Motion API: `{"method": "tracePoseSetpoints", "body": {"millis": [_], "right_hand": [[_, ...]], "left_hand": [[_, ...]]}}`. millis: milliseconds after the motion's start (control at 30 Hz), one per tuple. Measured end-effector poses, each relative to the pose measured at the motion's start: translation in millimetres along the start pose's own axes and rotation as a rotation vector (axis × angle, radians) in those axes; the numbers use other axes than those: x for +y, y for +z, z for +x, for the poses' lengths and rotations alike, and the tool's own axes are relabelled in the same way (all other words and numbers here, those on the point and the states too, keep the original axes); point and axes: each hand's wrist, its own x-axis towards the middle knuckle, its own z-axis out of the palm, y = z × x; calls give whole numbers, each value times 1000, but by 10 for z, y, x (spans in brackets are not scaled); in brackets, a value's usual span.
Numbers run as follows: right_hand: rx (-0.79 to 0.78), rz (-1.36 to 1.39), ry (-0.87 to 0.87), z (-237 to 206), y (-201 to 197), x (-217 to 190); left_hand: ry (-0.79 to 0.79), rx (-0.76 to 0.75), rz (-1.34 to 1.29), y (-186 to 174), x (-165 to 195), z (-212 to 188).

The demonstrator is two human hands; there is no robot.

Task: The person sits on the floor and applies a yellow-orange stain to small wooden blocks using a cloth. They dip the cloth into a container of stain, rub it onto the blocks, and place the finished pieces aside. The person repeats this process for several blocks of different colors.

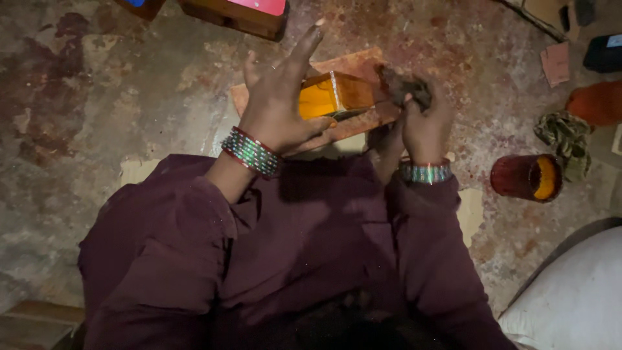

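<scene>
Stained concrete floor. Left hand (275, 107) steadies orange box (334, 96) on board (350, 65), fingers spread wide. Right hand (424, 126) at 3 o'clock, fingers clenched on dark rag (405, 87). Red cup (526, 177) further right holds yellow paste.

A rough, mottled concrete floor (129, 97) fills the frame, grey with reddish-brown stains, darkest at the upper left. Light is dim, pooling near the centre and fading at the edges. Along the top edge sits a wooden box (236, 16) with a pink top. At right stands a dark red cup (525, 177) holding orange-yellow stuff, a crumpled green cloth (567, 136) just above it, an orange bundle (596, 104) higher still. A white sack (573, 298) bulges in the lower right corner.
</scene>
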Motion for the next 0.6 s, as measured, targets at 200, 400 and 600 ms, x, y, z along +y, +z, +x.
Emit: {"method": "tracePoseSetpoints", "body": {"millis": [200, 400, 600], "right_hand": [[-56, 105, -77, -479, -30, -278], [-61, -87, 72, -174, 22, -13], [55, 135, -228, -453, -154, -473]], "left_hand": [[-41, -10, -22, -11, -2, -22], [-56, 67, 52, 19, -57, 2], [-93, 40, 1, 165, -18, 4]]}}
